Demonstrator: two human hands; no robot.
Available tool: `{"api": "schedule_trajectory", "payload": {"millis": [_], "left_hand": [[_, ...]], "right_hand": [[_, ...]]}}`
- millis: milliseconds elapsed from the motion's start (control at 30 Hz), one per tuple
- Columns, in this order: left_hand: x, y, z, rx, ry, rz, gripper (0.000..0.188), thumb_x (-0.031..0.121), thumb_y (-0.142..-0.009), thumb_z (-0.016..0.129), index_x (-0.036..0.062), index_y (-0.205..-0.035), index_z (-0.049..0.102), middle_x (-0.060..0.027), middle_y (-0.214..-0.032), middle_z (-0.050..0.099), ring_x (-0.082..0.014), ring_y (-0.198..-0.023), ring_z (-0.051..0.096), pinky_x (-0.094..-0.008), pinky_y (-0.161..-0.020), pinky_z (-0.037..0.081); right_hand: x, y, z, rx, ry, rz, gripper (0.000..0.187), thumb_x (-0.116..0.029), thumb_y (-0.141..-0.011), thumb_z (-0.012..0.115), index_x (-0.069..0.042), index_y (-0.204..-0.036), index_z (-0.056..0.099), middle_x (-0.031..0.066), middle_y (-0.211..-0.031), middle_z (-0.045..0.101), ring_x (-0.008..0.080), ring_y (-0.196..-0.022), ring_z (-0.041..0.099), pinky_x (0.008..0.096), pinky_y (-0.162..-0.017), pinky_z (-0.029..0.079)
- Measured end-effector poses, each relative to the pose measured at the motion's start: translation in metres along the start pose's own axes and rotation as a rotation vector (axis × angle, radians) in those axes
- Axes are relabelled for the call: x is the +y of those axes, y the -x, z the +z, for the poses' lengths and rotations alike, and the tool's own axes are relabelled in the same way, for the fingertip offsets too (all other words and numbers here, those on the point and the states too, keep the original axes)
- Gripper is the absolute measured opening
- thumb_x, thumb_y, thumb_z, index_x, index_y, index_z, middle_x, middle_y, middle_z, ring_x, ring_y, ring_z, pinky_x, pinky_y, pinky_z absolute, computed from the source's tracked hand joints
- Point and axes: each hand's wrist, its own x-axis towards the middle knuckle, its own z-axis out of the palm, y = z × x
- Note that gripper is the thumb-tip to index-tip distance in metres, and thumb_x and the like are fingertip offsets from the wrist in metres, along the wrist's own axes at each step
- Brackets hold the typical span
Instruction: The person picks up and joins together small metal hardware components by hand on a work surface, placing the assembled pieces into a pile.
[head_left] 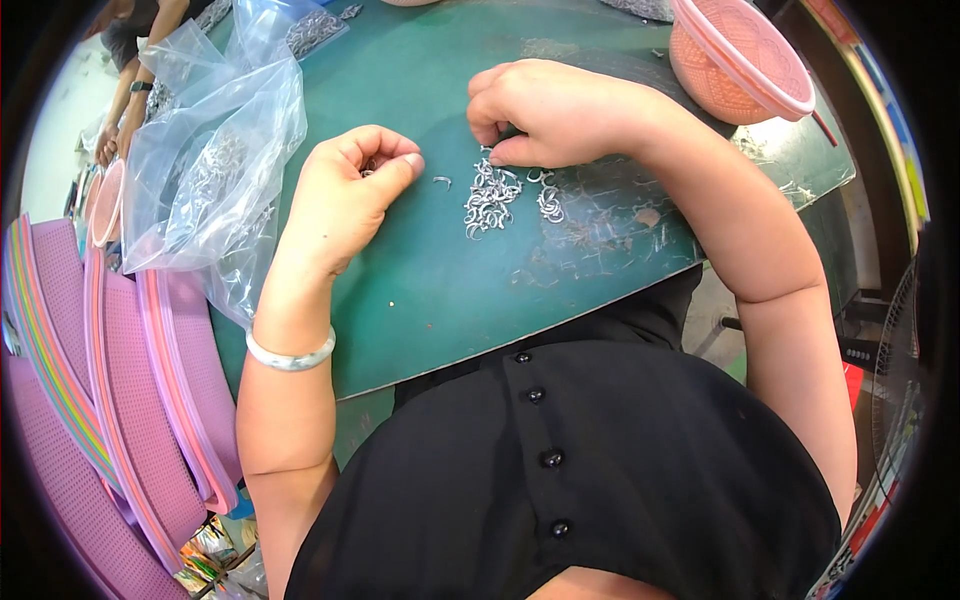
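My left hand (355, 185) is curled closed above the green tabletop (430, 280), thumb against the fingers. What it holds, if anything, is mostly hidden. My right hand (535, 110) has its fingertips pinched together at the far edge of a small pile of silvery curved metal pieces (490, 200), like little open rings. Whether a piece is between those fingers cannot be made out. A smaller cluster of the same pieces (550, 200) lies just right of the pile. One loose curved piece (443, 180) rests between my two hands.
Clear plastic bags (215, 170) with metal pieces spread over the table's left side. Purple mesh baskets (150, 400) with striped rims crowd the left. A pink woven basket (720, 80) stands at the far right. Another person's arms (130, 100) show at upper left.
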Motion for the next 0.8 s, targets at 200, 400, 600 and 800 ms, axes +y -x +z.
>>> {"api": "schedule_trajectory", "payload": {"millis": [200, 400, 600, 800], "left_hand": [[-0.003, 0.0, 0.009, -0.042, -0.247, 0.096, 0.006, 0.005, -0.075, 0.061, -0.0004, -0.078, 0.059, 0.005, -0.064, 0.05, -0.0024, -0.057, 0.04, -0.0177, -0.051, 0.033], [-0.005, -0.002, 0.012, -0.016, -0.39, 0.228, 0.007, 0.005, -0.078, 0.058, -0.002, -0.077, 0.057, 0.0029, -0.064, 0.052, -0.0047, -0.058, 0.041, -0.0195, -0.053, 0.035], [0.0, 0.0, 0.002, -0.098, 0.25, -0.049, 0.014, 0.014, -0.083, 0.056, 0.0017, -0.08, 0.059, 0.0019, -0.061, 0.049, -0.0051, -0.051, 0.04, -0.0186, -0.046, 0.032], [-0.002, -0.005, -0.004, -0.299, 0.704, -0.169, 0.012, 0.017, -0.086, 0.054, 0.0046, -0.084, 0.055, 0.0031, -0.067, 0.046, -0.003, -0.056, 0.039, -0.0141, -0.044, 0.028]], "right_hand": [[0.0, -0.001, 0.004, 0.044, 0.024, -0.023, 0.009, -0.007, -0.069, 0.059, 0.0, -0.071, 0.054, 0.0112, -0.074, 0.053, 0.0283, -0.074, 0.053, 0.0361, -0.066, 0.043], [0.006, -0.002, 0.007, 0.144, 0.035, -0.083, 0.012, -0.009, -0.07, 0.054, 0.0, -0.075, 0.06, 0.0155, -0.072, 0.06, 0.0314, -0.071, 0.057, 0.0378, -0.066, 0.046], [-0.004, -0.002, -0.004, 0.076, -0.313, 0.042, 0.014, -0.011, -0.079, 0.054, 0.002, -0.083, 0.057, 0.0107, -0.076, 0.059, 0.0197, -0.07, 0.055, 0.029, -0.066, 0.043], [-0.006, -0.001, -0.007, 0.109, -0.59, 0.116, 0.015, -0.014, -0.081, 0.055, 0.0, -0.084, 0.058, 0.0018, -0.075, 0.059, 0.0089, -0.071, 0.05, 0.0248, -0.067, 0.041]]}}
